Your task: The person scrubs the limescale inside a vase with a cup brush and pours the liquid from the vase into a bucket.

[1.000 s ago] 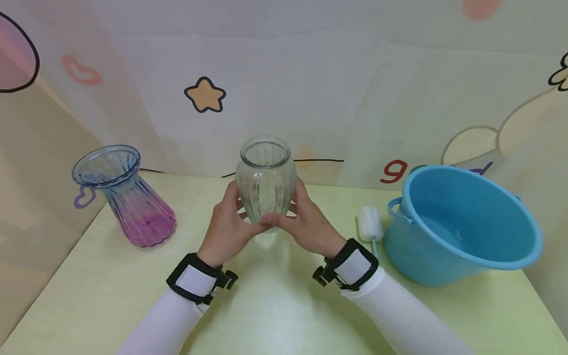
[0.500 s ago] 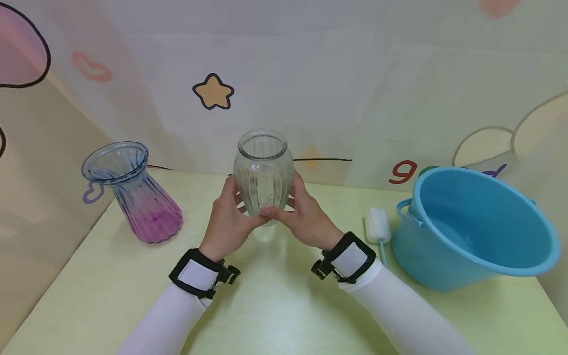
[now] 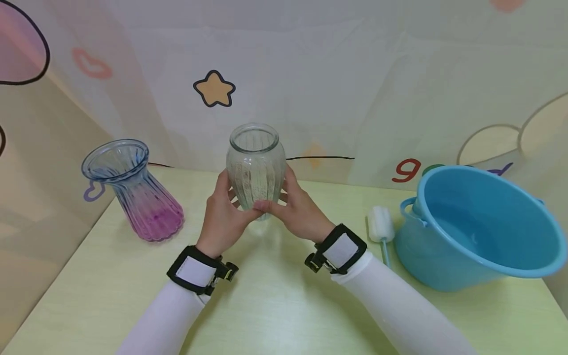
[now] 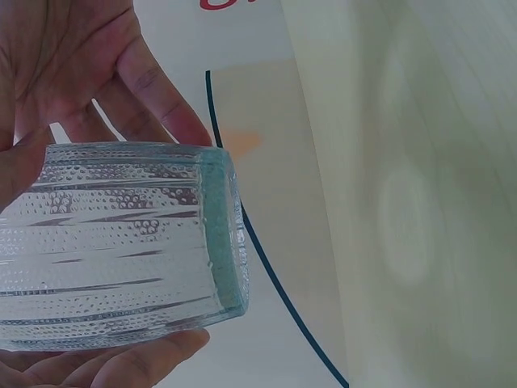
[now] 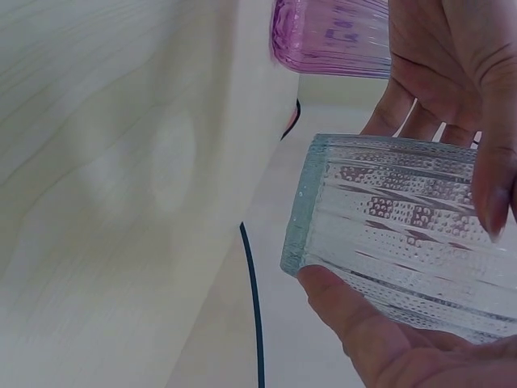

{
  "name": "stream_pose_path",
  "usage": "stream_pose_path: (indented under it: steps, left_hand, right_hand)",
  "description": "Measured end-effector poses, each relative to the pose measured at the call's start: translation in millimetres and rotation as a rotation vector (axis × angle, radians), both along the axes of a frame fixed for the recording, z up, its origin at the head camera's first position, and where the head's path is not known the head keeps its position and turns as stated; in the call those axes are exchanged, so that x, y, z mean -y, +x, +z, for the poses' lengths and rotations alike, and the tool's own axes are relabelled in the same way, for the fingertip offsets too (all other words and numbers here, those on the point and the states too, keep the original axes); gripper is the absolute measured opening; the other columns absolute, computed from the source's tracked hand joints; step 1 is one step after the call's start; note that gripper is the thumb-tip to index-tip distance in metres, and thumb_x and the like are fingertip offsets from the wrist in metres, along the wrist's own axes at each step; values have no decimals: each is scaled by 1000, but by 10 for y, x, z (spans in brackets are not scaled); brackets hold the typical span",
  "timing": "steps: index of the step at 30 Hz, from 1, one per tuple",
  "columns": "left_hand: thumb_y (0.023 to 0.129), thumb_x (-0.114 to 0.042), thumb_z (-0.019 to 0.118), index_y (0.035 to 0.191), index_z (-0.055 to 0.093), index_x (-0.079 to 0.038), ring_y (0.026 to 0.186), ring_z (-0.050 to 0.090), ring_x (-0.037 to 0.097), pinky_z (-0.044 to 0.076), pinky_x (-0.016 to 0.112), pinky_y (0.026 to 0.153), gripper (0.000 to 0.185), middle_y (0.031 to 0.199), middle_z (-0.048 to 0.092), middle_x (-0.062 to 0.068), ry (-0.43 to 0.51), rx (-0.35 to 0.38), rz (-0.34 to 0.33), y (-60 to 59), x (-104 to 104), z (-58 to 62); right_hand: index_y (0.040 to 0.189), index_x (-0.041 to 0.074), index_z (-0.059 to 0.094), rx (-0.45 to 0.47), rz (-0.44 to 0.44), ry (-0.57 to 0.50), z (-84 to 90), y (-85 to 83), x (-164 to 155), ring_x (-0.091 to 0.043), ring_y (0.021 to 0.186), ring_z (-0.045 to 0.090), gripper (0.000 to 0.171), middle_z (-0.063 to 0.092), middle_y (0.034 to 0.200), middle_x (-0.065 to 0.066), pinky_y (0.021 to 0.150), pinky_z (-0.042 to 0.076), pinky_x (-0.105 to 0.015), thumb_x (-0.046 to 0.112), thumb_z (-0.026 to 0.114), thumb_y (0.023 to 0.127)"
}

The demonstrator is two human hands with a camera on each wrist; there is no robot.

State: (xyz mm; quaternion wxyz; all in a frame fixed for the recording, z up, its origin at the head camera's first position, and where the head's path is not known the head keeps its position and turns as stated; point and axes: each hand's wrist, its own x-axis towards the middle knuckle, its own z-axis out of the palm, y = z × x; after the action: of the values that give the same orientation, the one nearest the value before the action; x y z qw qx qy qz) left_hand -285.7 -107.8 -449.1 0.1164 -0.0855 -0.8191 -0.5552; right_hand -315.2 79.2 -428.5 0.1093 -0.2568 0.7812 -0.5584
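Left hand [image 3: 223, 215] and right hand [image 3: 296, 211] both grip the clear ribbed glass vase [image 3: 256, 167], upright above the worktop [image 3: 275, 296], between purple vase [image 3: 133, 190] and blue basin [image 3: 479, 227].

Clear ribbed glass vase [image 3: 256, 167], bulbous in the body, dotted with fine beads between the ribs, narrowing to a round open mouth. Held upright above the worktop [image 3: 275, 296], base lifted off it, cupped from either side by the left hand [image 3: 224, 217] and the right hand [image 3: 297, 212], fingertips meeting low on the front.
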Motion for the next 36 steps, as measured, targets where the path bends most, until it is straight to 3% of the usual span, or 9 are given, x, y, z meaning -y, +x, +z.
stream_pose_path:
  steps: [18, 26, 36]
  left_hand:
    - [83, -17, 88, 159, 27, -15, 143, 50, 41, 47, 58, 111, 97, 159, 44, 10, 6, 5, 78, -99, 166, -71]
    - [83, -19, 88, 159, 26, -15, 143, 49, 43, 46, 59, 112, 99, 160, 42, 12, 19, 33, 102, -138, 240, -102]
    - [83, -20, 88, 159, 27, -14, 143, 50, 43, 46, 58, 112, 98, 160, 42, 14, 15, 32, 136, -183, 346, -123]
  right_hand:
    - [162, 46, 5, 36, -3, 15, -76, -150, 245, -29, 154, 37, 93, 34, 167, -1, 120, 38, -54, 30, 71, 99]
    - [160, 54, 3, 43, 6, 13, -119, -210, 322, -35, 149, 44, 93, 35, 167, -3, 115, 44, -55, 32, 70, 99]
    - [163, 48, 4, 14, 18, 11, -178, -302, 415, -38, 147, 46, 94, 36, 166, -10, 117, 43, -54, 31, 70, 99]
